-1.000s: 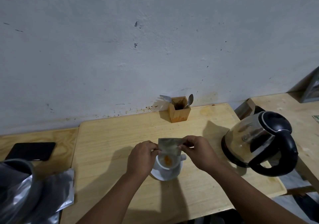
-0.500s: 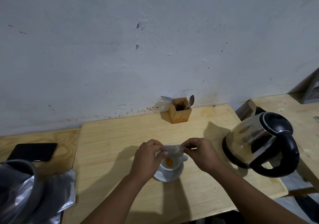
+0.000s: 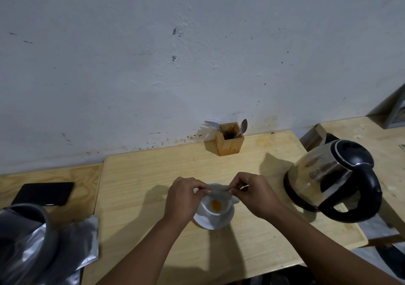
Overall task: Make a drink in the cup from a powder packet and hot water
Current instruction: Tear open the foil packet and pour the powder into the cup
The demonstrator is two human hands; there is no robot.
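Now both hands (image 3: 219,194) hold the packet (image 3: 217,189) seemingly flatter over the cup (image 3: 215,210).

White cup (image 3: 215,213), orange powder (image 3: 215,205) inside; silver-black kettle (image 3: 333,180); pale wooden table (image 3: 153,175); black phone (image 3: 43,193).

Cup (image 3: 215,208) on saucer (image 3: 213,222) mid-table; kettle (image 3: 333,179) right, phone (image 3: 43,193) left.
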